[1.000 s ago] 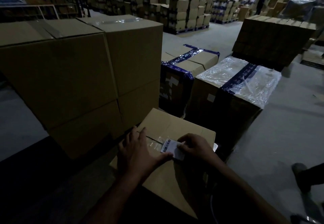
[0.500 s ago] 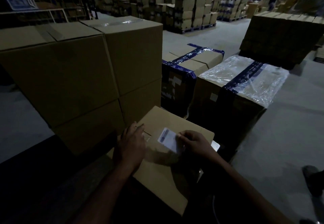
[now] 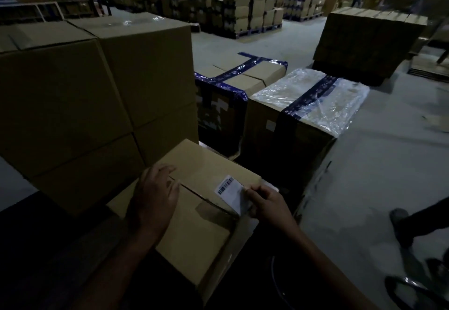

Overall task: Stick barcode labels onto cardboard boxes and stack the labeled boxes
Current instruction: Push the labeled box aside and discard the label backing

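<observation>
A small cardboard box (image 3: 204, 244) sits low in front of me, its taped top seam running across. A white barcode label (image 3: 232, 193) lies at the box's right top edge, bent over toward the side. My right hand (image 3: 267, 204) pinches the label's near right end at that edge. My left hand (image 3: 155, 198) rests flat on the box top left of the seam, fingers spread and straight. A stack of large cardboard boxes (image 3: 97, 96) stands to the left, just beyond the small box.
Straight ahead stand a box with blue tape (image 3: 233, 91) and a plastic-wrapped box (image 3: 306, 115). A dark pallet stack (image 3: 366, 42) is at the back right. Someone's leg and shoe (image 3: 403, 222) are on the grey floor at right. Pallets of boxes fill the background.
The label has moved rightward from the middle of the box top to its right edge, with my right hand following. My left hand stayed flat on the top.
</observation>
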Demonstrator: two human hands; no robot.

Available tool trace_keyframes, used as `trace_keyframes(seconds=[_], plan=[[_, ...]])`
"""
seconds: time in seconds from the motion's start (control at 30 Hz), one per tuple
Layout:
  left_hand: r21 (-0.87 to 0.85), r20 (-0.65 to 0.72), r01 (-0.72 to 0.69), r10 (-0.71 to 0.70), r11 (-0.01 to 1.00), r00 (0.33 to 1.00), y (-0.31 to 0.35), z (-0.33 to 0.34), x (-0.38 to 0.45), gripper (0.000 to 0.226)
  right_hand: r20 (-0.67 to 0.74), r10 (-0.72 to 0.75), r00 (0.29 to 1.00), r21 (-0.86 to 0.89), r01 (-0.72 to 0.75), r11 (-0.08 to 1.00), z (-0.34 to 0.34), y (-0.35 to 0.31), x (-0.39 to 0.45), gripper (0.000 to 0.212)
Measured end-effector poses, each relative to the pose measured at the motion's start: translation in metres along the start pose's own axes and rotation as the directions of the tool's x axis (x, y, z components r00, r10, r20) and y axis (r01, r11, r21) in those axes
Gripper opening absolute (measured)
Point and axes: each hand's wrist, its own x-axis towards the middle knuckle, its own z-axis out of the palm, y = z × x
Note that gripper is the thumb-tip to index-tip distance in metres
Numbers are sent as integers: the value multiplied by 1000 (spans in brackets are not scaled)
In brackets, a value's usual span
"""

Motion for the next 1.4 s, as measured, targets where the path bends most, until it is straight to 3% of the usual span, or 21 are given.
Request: trace_keyframes(seconds=[0.2,0.3,0.33,0.47,0.6,0.73,0.87,1.0,1.1,1.17,1.2,1.33,1.4], plan=[[-225,39,-161,174,961,984,105,28,-36,27,-201,212,956,117,-192,974,-64,42,-8,18],[-305,91,-309,351,901,932,158,53,-53,26,-285,281,916,137,-251,958,-104,64,-18,16],[-337,153,-300,366,893,918,173,63,-61,26,-303,308,902,144,-276,950,-117,75,-22,16],[-462,402,-57,266,885,876,208,119,-98,26,-329,425,843,153,-396,905,-164,123,-32,19],[-307,645,62,160,950,748,208,183,-136,25,-297,570,767,138,-556,820,-195,175,-34,20],[-187,757,98,80,978,648,211,211,-162,26,-336,645,686,209,-614,762,-215,227,-29,17],[-117,781,72,47,990,623,221,221,-168,27,-391,675,626,238,-639,731,-231,239,-28,13],[-97,761,123,-6,988,649,228,224,-164,25,-282,667,689,150,-655,740,-245,261,-11,17],[-78,743,148,-41,986,668,229,223,-164,24,-254,723,642,130,-718,683,-256,298,-8,21],[-69,729,165,-63,984,682,227,219,-164,25,-253,718,648,61,-730,680,-258,303,-13,17],[-72,720,172,-68,982,691,225,218,-164,25,-246,694,676,-3,-717,697,-254,288,-18,9],[-91,665,188,-81,978,743,223,208,-158,28,-103,556,825,-182,-565,805,-238,256,-12,38],[-116,611,208,-95,971,786,221,201,-153,29,-54,446,893,-237,-445,863,-227,237,-6,35]])
